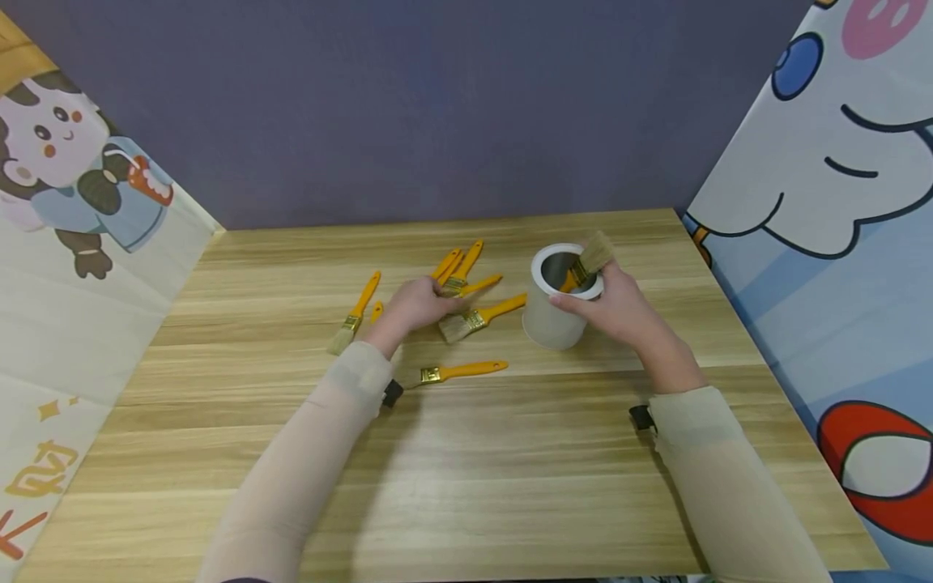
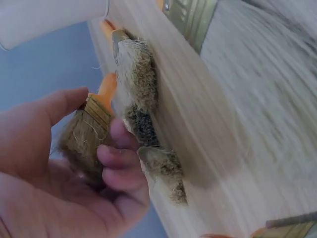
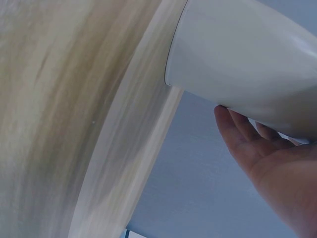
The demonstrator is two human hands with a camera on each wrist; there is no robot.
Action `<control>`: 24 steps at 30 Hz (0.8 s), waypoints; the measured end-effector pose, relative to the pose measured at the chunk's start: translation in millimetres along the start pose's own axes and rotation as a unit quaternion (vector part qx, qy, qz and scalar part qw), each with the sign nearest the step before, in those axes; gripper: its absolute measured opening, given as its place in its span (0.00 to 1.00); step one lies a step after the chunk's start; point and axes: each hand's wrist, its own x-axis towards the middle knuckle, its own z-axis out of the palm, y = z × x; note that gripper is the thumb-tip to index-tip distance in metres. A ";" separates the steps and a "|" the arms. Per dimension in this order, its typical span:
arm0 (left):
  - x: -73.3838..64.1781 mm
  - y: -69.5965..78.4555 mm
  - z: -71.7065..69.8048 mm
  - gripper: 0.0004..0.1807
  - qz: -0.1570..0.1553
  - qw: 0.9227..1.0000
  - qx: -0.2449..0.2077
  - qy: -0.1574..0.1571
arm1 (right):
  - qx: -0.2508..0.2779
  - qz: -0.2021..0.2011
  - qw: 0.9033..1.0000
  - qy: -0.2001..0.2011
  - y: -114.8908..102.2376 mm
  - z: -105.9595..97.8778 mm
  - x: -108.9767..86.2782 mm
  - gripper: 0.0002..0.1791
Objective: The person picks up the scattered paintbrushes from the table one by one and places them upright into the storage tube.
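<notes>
My left hand (image 1: 417,304) pinches a paintbrush (image 2: 85,136) with an orange handle near its metal band; its bristles point back toward the palm in the left wrist view. Several more paintbrushes (image 1: 467,261) lie just beyond that hand. To the right stands an upright white can (image 1: 551,322) with a wide open rim. One paintbrush (image 1: 598,252) leans inside it, handle down and bristles sticking out above the rim. My right hand (image 1: 621,306) holds the can at its right side, thumb toward the front; in the right wrist view the fingertips (image 3: 223,116) touch the wall.
A paintbrush (image 1: 474,369) lies on the wooden table (image 1: 510,486) nearer to me. Another paintbrush (image 1: 357,312) lies left of the left hand, and one (image 1: 466,321) lies between hand and can. A dark wall (image 1: 437,113) stands behind; printed panels flank the table.
</notes>
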 end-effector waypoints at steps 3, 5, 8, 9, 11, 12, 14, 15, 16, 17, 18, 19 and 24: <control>-5.3 2.7 -4.6 0.31 -0.018 0.999 -0.024 0.024 | 0.002 0.000 1.000 0.000 -0.2 0.0 -0.6 0.59; -7.7 4.1 -9.5 0.35 -0.015 0.998 -0.043 0.047 | 0.002 -0.003 1.000 0.000 -0.1 0.1 -1.0 0.59; -9.2 7.7 -19.4 0.35 0.008 0.994 -0.063 0.089 | 0.002 -0.004 1.000 0.001 -0.3 -0.2 -1.6 0.58; -9.7 9.7 -23.4 0.33 0.018 0.993 -0.062 0.101 | 0.002 -0.004 1.000 0.001 -0.4 -0.4 -1.9 0.58; -10.9 13.5 -31.1 0.29 0.035 0.991 -0.049 0.119 | 0.001 -0.003 1.000 0.001 -0.7 -1.1 -2.0 0.59; -11.6 15.3 -34.4 0.29 0.038 0.991 -0.049 0.117 | 0.002 -0.003 1.000 0.001 -0.9 -1.4 -2.0 0.59; -12.8 17.6 -40.2 0.29 0.040 0.993 -0.043 0.103 | 0.002 -0.001 1.000 0.001 -1.0 -1.8 -2.1 0.59; -13.2 18.0 -42.3 0.29 0.040 0.994 -0.038 0.093 | 0.001 0.000 1.000 0.001 -1.0 -1.9 -2.1 0.59; -13.2 17.8 -43.6 0.29 0.039 0.995 -0.033 0.082 | 0.001 -0.001 1.000 0.001 -0.9 -1.9 -1.9 0.60; -12.8 17.1 -44.5 0.30 0.038 0.997 -0.027 0.068 | 0.002 0.000 1.000 0.000 -0.9 -1.6 -1.9 0.60; -12.4 16.4 -44.7 0.30 0.038 0.997 -0.023 0.056 | 0.001 0.000 1.000 0.001 -0.8 -1.4 -1.9 0.60; -11.9 15.5 -44.5 0.30 0.037 0.998 -0.019 0.045 | 0.000 0.001 1.000 0.001 -0.6 -1.1 -1.8 0.60; -10.2 10.1 -39.9 0.27 0.059 0.998 -0.002 0.012 | -0.003 -0.001 1.000 0.001 -1.4 -0.2 -1.6 0.60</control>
